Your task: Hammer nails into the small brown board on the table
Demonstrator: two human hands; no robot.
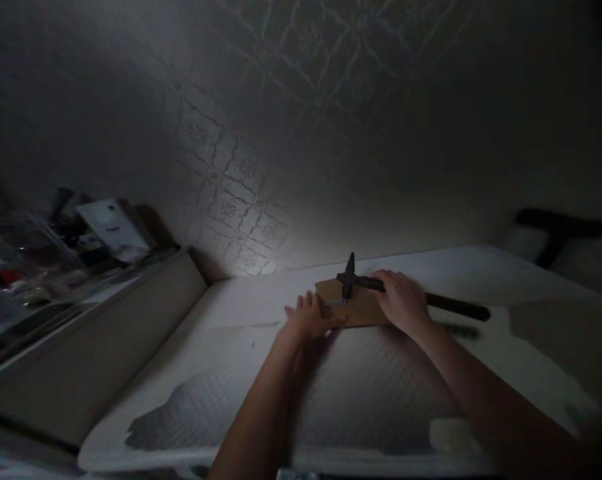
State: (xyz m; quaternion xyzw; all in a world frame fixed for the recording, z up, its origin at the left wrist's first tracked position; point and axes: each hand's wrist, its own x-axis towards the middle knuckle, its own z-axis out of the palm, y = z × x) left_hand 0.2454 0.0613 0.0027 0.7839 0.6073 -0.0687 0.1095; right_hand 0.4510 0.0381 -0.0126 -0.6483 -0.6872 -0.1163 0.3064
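Note:
A dark hammer (458,307) lies across my right hand's grasp, its head over a flat brown board (363,313) on the white surface. My right hand (403,300) is wrapped round the handle close to the head, and the long end of the handle sticks out to the right. My left hand (308,319) rests on the board's left edge with its fingers spread. A short row of small shiny bits (335,303), too small to name for sure, shows on the board just below the hammer head.
The white surface (251,300) meets a patterned wall (241,200) behind. At the left stands a raised ledge (95,353) with a white box (111,223), a clear plastic case (28,243) and clutter. A dark, blurred T-shaped object (561,230) is at the right.

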